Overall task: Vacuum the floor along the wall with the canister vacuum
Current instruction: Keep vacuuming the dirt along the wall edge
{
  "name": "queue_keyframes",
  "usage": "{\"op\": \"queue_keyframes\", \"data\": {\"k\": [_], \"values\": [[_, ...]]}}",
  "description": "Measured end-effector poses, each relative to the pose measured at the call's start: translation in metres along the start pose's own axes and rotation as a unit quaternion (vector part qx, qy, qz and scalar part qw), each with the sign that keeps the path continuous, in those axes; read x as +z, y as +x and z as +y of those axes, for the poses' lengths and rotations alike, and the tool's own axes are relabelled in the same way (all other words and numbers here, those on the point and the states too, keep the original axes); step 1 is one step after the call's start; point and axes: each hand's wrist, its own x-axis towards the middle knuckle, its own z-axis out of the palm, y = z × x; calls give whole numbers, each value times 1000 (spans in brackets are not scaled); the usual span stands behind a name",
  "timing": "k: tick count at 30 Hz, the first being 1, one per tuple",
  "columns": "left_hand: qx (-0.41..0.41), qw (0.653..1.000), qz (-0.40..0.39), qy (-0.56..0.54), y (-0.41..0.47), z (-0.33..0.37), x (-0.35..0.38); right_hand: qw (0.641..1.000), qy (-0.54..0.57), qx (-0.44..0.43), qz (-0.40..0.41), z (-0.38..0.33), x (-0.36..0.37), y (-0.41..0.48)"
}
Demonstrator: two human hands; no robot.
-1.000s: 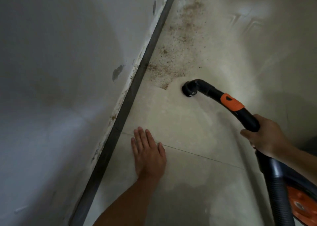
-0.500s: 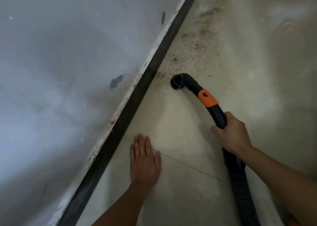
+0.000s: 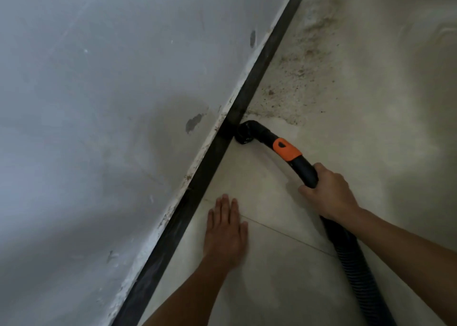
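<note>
My right hand (image 3: 329,192) grips the black vacuum handle (image 3: 305,170), which carries an orange band (image 3: 286,149). Its curved black nozzle (image 3: 244,134) sits on the floor, touching the dark baseboard (image 3: 249,95). A ribbed black hose (image 3: 356,271) runs from the handle toward the lower right. Brown dirt specks (image 3: 291,83) cover the beige floor tile just beyond the nozzle, along the baseboard. My left hand (image 3: 226,229) lies flat on the tile near the baseboard, fingers straight. The canister is out of sight.
A grey-white wall (image 3: 111,115) with scuffs and chipped paint fills the left side. The baseboard runs diagonally from the bottom middle to the top right. A grout line (image 3: 284,235) crosses the tile between my hands.
The nozzle has slid left across the tile to the baseboard, at the edge of the dirt patch. My right hand followed it. My left hand has stayed flat on the floor.
</note>
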Motion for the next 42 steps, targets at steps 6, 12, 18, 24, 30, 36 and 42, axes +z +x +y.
{"op": "queue_keyframes", "data": {"k": [6, 12, 18, 24, 30, 36, 42], "values": [[1, 1000, -9, 9, 2, 2, 3, 997, 14, 41, 56, -14, -3, 46], [17, 1000, -16, 13, 2, -4, -1, 997, 34, 52, 49, -31, 4, 63], [15, 1000, 5, 11, 0, -6, 6, 1000, 15, 4, -7, -17, 0, -6], [24, 999, 27, -16, 0, -13, 11, 999, 26, 45, -13, 4, -1, -66], [-16, 995, 92, -32, 26, 8, 2, 982, 44, 135, 121, 41, -29, -86], [-80, 985, 124, -90, 78, 52, -2, 968, 58, 166, 179, 60, -39, -76], [-84, 979, 170, -72, 80, 57, 11, 975, 67, 148, 154, 48, -39, -30]]}}
